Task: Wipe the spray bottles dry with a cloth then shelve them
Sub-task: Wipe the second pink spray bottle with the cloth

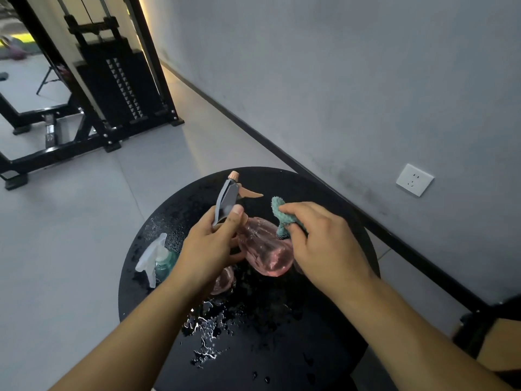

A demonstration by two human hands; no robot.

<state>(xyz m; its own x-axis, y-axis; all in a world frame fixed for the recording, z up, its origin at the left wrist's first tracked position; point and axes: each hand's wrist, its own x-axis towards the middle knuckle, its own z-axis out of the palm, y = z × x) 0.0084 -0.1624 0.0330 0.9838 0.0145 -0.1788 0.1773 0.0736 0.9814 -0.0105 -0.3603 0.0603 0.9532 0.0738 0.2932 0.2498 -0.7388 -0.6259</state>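
Head view: a grey wall (352, 66) with a dark skirting strip is seen along the right side, carrying a white socket plate (414, 180). A black weight-stack machine (112, 88) is seen standing on the pale floor (56, 235) at the far left. A round black table (282, 348) is seen below centre; its top is wet, with beads and streaks of water (208, 331) noted toward the near edge and fine droplets toward the left edge. A pink spray bottle (265, 249) is held above the middle of the table, tilted, its grey sprayer head (225, 200) with a tan nozzle and trigger pointing toward the far edge. The left hand (208, 249) is curled round the bottle's neck, the thumb laid against the grey head. The right hand (324, 244) is seen with its fingers closed on a teal cloth (282, 214), which is pressed against the bottle's shoulder on the right side. A teal spray bottle (165, 261) with a translucent white sprayer (152, 255) is recorded near the left edge of the table, partly hidden behind the left wrist. A second pink object (224, 280) is noted on the table just below the left hand; whether it is another bottle cannot be told.
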